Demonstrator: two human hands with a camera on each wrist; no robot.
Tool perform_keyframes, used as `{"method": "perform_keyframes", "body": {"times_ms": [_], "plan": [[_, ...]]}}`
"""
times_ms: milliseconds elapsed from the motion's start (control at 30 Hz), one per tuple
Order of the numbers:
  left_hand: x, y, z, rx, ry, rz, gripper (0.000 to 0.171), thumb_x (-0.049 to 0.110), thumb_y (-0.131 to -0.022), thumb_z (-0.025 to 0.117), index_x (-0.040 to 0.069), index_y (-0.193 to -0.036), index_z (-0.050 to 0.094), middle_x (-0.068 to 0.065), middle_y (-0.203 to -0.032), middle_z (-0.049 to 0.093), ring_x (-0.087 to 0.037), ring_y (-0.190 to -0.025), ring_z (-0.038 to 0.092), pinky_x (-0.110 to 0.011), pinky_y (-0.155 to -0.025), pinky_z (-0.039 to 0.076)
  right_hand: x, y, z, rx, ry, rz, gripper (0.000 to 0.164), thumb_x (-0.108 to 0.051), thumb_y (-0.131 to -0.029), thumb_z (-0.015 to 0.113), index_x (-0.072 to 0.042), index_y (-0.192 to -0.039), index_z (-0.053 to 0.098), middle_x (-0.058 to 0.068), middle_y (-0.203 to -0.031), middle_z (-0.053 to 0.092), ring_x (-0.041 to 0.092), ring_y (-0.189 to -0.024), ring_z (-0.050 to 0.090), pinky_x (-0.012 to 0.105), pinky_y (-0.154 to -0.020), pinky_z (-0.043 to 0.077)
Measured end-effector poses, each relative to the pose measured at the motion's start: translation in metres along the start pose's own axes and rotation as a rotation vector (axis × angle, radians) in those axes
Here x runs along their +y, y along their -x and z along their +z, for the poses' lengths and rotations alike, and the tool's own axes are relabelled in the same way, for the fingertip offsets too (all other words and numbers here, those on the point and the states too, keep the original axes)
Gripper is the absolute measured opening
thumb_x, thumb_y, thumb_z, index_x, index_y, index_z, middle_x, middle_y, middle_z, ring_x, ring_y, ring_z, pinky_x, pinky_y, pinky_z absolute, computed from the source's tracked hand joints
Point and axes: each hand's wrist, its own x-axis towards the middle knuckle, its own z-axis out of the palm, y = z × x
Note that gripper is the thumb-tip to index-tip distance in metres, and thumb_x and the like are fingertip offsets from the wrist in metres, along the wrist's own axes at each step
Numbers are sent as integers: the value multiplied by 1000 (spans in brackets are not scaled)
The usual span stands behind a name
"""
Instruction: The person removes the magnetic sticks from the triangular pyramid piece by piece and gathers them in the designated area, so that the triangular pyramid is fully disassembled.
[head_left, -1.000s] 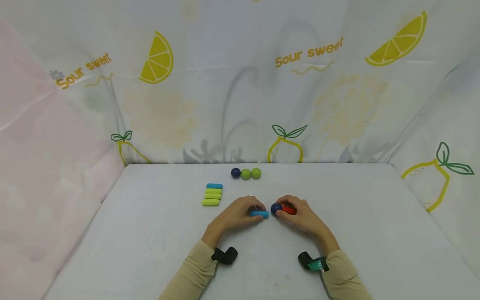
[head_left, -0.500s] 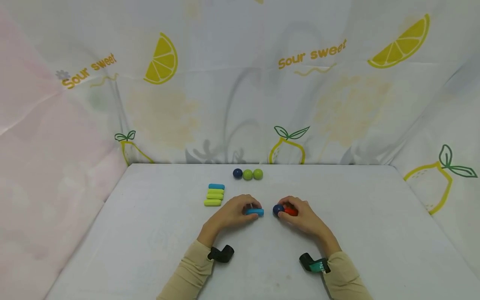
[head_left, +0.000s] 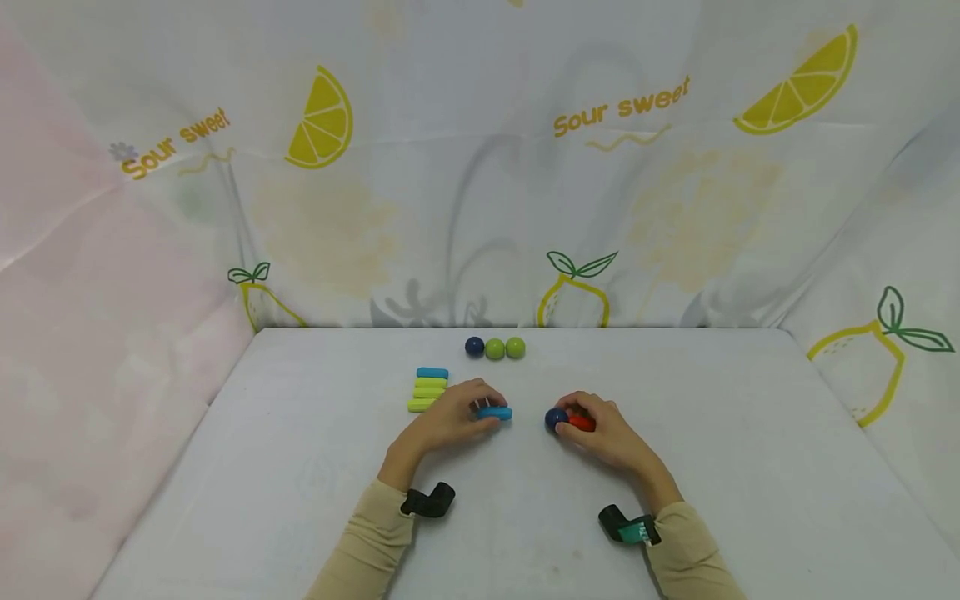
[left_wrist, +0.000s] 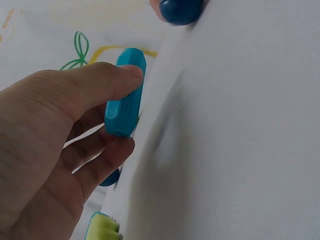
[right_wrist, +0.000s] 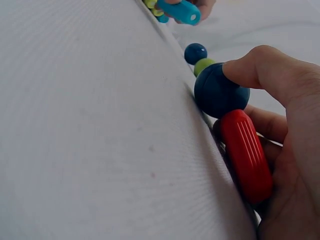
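Note:
In the head view my left hand [head_left: 450, 418] pinches a short blue rod [head_left: 495, 412] between thumb and fingertips, over the middle of the table. The left wrist view shows the thumb lying across the side of this ribbed blue rod [left_wrist: 126, 102], above its shadow. To the right, my right hand [head_left: 617, 435] holds a dark blue ball [head_left: 556, 418] with a red rod [head_left: 582, 423] against it. Up close in the right wrist view, the thumb presses on the ball [right_wrist: 220, 92], and the red rod [right_wrist: 247, 155] extends from it toward the palm, fingers behind.
Left of centre lie a blue rod [head_left: 432, 373] and several yellow-green rods [head_left: 431, 383] side by side, partly covered by my left hand. At the back edge of the white table [head_left: 675, 367], a dark blue ball [head_left: 474, 347] and two green balls [head_left: 495, 349] form a row.
My left hand has drawn left and slightly back with the blue rod, widening the gap between the hands. My right hand stays nearly still with the ball and red rod.

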Motion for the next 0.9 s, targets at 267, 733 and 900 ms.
{"method": "perform_keyframes", "body": {"times_ms": [267,733,900], "plan": [[-5,8,-18,22,30,-42,24,10,-84,71,12,-107,66,1,-102,64,-13,-94,59,-28,-86,49,0,0,-1,-5,-4,-4,28,-31,-87,67,-22,-111,59,-3,-107,61,16,-99,51,37,-89,29],[-10,24,-40,65,5,-92,24,13,-84,71,15,-107,64,4,-102,64,-13,-96,60,-33,-86,50,-1,1,-1,7,4,-35,27,-29,-86,68,-21,-110,59,-7,-97,58,12,-91,49,34,-85,28],[-12,27,-46,78,4,-102,24,12,-84,71,15,-106,64,4,-101,64,-14,-96,61,-33,-86,50,-1,1,-1,8,2,-40,26,-28,-86,68,-20,-110,60,-7,-95,57,11,-89,48,34,-85,28]]}}
